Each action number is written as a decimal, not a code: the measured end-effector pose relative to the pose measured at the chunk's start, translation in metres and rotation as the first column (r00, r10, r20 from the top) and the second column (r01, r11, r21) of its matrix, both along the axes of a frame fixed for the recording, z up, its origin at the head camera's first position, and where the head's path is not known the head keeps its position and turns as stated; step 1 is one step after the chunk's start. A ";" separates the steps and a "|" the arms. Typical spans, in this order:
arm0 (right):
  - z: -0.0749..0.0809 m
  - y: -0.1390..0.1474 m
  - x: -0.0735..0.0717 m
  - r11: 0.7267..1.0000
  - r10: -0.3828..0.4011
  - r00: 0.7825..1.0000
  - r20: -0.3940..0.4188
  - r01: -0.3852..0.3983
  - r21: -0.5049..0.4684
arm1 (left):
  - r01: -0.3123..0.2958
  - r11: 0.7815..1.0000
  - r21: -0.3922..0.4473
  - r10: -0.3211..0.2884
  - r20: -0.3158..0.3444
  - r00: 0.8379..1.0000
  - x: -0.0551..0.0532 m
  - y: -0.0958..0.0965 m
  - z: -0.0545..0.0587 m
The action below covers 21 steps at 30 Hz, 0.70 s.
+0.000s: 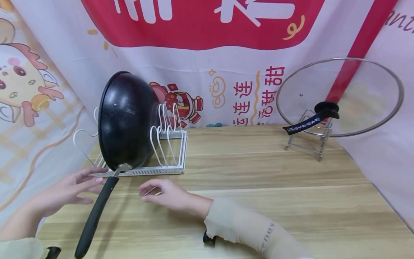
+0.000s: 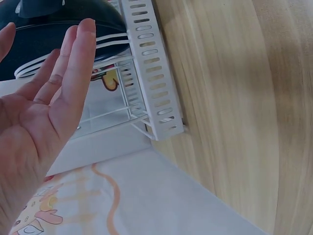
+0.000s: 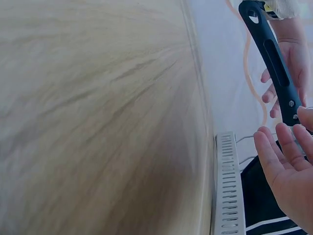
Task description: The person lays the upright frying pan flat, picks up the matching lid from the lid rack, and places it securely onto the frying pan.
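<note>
A black wok stands on its side between the white wire loops of a rack at the left of the table. Its long black handle slants down toward the front edge. Just left of the handle, my left hand is held with straight, spread fingers, apart from it in the left wrist view. My right hand hovers right of the handle, its fingers loosely bent and holding nothing. In the right wrist view the handle passes between both hands.
A glass lid with a black knob leans in a small metal stand at the back right. A printed cloth hangs behind the wooden table. Another printed cloth borders the left side.
</note>
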State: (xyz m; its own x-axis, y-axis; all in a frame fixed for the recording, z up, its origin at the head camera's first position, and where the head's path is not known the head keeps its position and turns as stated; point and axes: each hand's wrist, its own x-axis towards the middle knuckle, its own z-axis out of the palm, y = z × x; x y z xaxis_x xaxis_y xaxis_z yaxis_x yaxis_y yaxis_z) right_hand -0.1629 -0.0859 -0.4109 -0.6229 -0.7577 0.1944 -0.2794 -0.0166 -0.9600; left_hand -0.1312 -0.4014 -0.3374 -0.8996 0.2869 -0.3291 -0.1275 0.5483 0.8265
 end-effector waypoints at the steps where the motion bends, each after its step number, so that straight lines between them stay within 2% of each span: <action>1: 0.000 -0.002 0.000 1.000 0.003 1.000 -0.004 -0.003 0.005 | 0.004 1.000 0.000 -0.004 0.002 1.000 0.000 0.000 0.000; 7: -0.002 -0.016 0.008 0.999 0.029 0.999 -0.040 -0.027 0.047 | 0.020 0.999 0.031 -0.022 0.049 0.999 -0.003 0.001 -0.001; 14: -0.007 -0.030 0.022 0.998 0.045 0.999 0.020 -0.046 0.045 | 0.044 0.997 0.059 -0.048 0.070 0.996 -0.003 -0.001 -0.002; 17: -0.007 -0.036 0.026 0.998 0.052 0.996 0.068 -0.054 0.034 | 0.036 0.998 0.042 -0.039 0.074 0.997 -0.002 0.002 -0.002; 21: -0.003 -0.040 0.032 0.998 0.057 0.991 0.117 -0.061 0.035 | 0.044 0.999 0.013 -0.044 0.046 0.998 0.000 0.008 -0.001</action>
